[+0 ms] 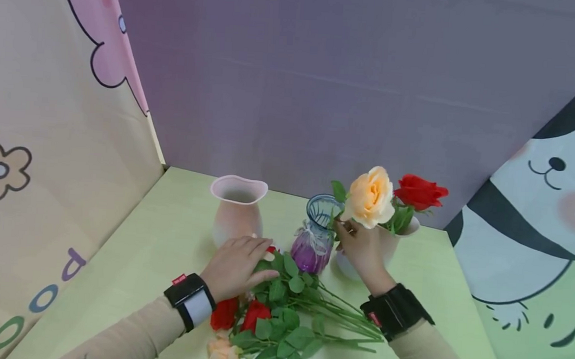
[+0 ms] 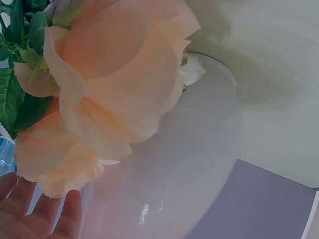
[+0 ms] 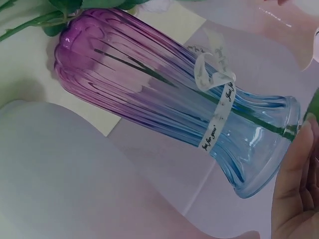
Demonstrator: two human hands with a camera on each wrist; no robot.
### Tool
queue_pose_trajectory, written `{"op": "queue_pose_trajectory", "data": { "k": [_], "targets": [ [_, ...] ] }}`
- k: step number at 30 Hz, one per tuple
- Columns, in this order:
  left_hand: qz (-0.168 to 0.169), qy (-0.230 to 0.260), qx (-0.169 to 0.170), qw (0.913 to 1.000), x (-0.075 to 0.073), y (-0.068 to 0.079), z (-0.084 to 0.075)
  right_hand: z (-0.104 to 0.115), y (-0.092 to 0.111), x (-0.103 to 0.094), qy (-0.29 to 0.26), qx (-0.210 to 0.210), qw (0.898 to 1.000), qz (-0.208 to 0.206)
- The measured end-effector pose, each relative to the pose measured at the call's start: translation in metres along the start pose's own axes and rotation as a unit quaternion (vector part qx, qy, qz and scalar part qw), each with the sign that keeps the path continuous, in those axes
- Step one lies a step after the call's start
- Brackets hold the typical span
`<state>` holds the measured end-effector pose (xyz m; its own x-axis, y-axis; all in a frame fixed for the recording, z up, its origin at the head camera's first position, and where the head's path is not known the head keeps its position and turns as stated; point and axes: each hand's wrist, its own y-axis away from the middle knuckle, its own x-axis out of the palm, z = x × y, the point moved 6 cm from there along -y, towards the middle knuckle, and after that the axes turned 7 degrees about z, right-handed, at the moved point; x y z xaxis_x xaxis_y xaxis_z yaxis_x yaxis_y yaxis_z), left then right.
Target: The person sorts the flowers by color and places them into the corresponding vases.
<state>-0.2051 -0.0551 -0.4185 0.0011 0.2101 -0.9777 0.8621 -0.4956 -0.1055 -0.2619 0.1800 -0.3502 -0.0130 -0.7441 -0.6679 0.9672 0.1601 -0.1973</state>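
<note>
My right hand (image 1: 364, 254) pinches a peach rose (image 1: 370, 197) just under its bloom, at the rim of a purple-and-blue glass vase (image 1: 311, 251). In the right wrist view its green stem (image 3: 214, 102) runs down inside the ribbon-tied glass. My left hand (image 1: 236, 266), fingers extended, is over the blooms of a pile of flowers in front of a pink vase (image 1: 236, 220). Large peach roses (image 2: 109, 84) fill much of the left wrist view, close to the left fingertips (image 2: 72, 204); whether they touch cannot be told.
At the right, a pale vase (image 1: 388, 247) holds a red rose (image 1: 419, 192). Red roses (image 1: 256, 314) and a peach rose (image 1: 223, 355) lie at the front with leafy stems (image 1: 344, 315) pointing right. A grey panel (image 1: 297, 93) stands behind the green table (image 1: 132, 258).
</note>
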Motion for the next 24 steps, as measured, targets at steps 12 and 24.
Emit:
{"op": "queue_pose_trajectory", "data": {
  "k": [12,24],
  "targets": [
    [-0.009,0.013,-0.012,0.9998,-0.002,0.005,0.006,0.003,0.018,0.002,-0.007,-0.066,0.997,-0.039],
    [-0.039,-0.012,-0.015,0.999,-0.008,0.018,0.02,-0.002,0.034,0.031,-0.047,-0.048,0.994,0.082]
  ]
}}
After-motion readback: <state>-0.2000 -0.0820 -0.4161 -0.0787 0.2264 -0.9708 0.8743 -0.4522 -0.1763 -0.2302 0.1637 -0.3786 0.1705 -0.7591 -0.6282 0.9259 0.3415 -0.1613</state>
